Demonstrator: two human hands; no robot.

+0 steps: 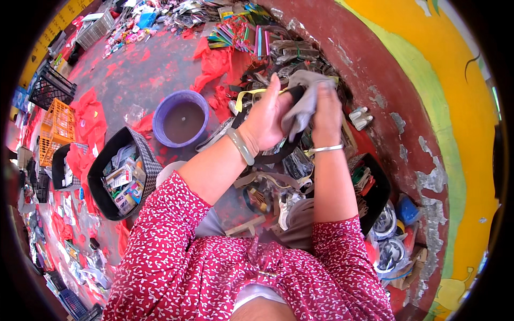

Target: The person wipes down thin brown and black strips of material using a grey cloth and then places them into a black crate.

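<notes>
A grey cloth is bunched between my two hands, over a pile of belts and packaged goods near the wall. My right hand grips the cloth from its right side and is slightly blurred. My left hand, thumb up, is closed round a black strap that looks like a belt; its fingertips are hidden behind the cloth. The strap curves down below the hands in a loop. A yellow strip shows just left of the left hand.
A purple basin of murky water stands left of my arms. Beside it is a checkered black bin with small packages. An orange crate lies farther left. A peeling wall rises at right, with a dark bin near my right forearm.
</notes>
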